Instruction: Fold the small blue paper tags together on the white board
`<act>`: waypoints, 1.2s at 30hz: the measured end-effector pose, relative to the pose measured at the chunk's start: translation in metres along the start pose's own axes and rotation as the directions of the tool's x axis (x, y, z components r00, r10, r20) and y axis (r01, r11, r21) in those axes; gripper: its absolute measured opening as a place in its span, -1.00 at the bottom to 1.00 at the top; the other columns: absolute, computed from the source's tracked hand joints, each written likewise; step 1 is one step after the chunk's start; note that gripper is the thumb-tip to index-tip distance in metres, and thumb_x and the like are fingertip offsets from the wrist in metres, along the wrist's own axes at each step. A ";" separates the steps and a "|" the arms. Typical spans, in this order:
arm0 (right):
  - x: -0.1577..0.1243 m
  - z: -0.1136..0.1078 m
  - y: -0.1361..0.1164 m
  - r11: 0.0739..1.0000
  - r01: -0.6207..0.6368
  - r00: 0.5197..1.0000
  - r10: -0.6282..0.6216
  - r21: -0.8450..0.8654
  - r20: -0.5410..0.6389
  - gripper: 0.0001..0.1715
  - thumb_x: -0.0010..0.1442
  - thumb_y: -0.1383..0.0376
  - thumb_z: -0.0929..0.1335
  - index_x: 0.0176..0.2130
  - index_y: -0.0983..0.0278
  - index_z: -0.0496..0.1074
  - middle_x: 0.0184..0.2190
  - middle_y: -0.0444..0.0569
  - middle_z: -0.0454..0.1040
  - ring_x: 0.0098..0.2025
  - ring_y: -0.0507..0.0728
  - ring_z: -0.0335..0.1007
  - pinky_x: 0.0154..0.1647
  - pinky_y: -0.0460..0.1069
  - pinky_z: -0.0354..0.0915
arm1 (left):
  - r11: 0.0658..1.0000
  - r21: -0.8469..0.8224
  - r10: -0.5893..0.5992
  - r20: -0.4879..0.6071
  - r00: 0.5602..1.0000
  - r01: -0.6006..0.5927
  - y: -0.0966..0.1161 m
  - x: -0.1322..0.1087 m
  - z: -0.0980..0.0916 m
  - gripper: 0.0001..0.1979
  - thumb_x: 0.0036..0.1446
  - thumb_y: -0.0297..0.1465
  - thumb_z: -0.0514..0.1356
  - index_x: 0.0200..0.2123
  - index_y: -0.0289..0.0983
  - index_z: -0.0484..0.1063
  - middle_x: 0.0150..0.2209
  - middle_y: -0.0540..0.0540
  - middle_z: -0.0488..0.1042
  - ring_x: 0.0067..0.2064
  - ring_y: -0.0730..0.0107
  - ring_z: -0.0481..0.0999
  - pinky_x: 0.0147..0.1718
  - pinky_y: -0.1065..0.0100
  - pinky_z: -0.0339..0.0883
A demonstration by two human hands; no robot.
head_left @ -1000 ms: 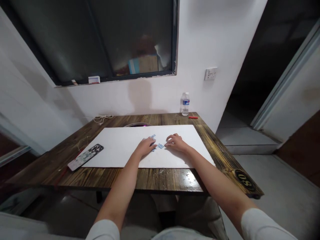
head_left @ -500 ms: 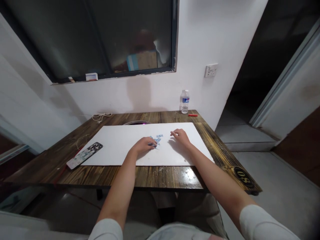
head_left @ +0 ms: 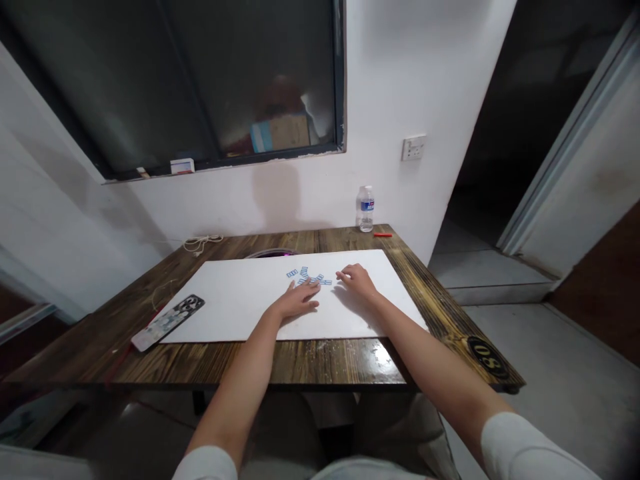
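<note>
Several small blue-edged pieces, white inside and roughly rectangular, lie scattered in a loose cluster near the middle of the white board. My left hand is over the near side of this cluster, palm down with its fingers spread. Its fingertips reach the pieces and cover some of them. To the right of the cluster, my right hand hovers low over the board or rests on it, fingers curled and fingertips together. Whether anything small is pinched there is too fine to see.
The board lies on a dark wooden table. A patterned phone overlaps its left edge. Behind are a coiled white cable, a round-rimmed object, a water bottle and a red pen-like stick.
My left hand has gone from curled over the pieces to spread flat, and the pieces are more scattered. My right hand stays curled, slightly nearer the cluster. The view has shifted a little.
</note>
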State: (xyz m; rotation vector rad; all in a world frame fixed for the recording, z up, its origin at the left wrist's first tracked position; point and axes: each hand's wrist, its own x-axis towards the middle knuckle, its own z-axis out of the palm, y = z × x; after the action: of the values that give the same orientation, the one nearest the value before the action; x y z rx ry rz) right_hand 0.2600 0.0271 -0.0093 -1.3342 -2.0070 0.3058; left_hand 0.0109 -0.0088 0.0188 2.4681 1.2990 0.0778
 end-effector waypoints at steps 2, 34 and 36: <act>0.000 -0.001 0.000 1.000 0.002 1.000 -0.002 -0.005 0.003 -0.63 0.33 0.19 0.26 -0.34 0.22 0.59 -0.24 0.02 0.57 -0.11 0.20 0.33 -0.06 0.04 0.16 | 0.988 -0.124 0.097 0.041 0.994 -0.092 0.004 -0.002 -0.004 -0.51 0.27 -0.03 0.05 0.19 -0.02 0.36 0.36 -0.06 0.13 0.43 0.13 -0.10 0.32 -0.11 -0.41; -0.002 0.001 -0.005 0.995 0.065 0.995 -0.059 -0.076 0.081 -0.64 0.33 0.16 0.26 -0.31 0.21 0.58 -0.25 0.02 0.59 -0.13 0.22 0.33 -0.11 0.07 0.16 | 0.985 -0.087 0.125 -0.208 0.970 -0.146 -0.008 0.008 0.003 -0.50 0.34 -0.06 -0.08 0.07 -0.17 0.48 0.20 -0.16 0.39 0.30 0.15 0.23 0.27 0.08 0.00; -0.002 0.002 -0.004 0.994 0.070 0.994 -0.063 -0.079 0.086 -0.64 0.33 0.16 0.25 -0.31 0.21 0.59 -0.25 0.03 0.59 -0.13 0.22 0.33 -0.12 0.07 0.16 | 0.988 -0.101 0.086 -0.287 0.954 -0.120 -0.009 0.010 0.004 -0.49 0.36 -0.09 -0.12 0.04 -0.20 0.50 0.16 -0.18 0.43 0.25 0.19 0.30 0.25 0.14 0.06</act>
State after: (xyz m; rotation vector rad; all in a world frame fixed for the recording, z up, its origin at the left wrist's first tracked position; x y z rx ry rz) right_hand 0.2566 0.0238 -0.0092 -1.3210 -2.1489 0.2546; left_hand 0.0104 0.0028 0.0106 2.4869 1.2308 0.5360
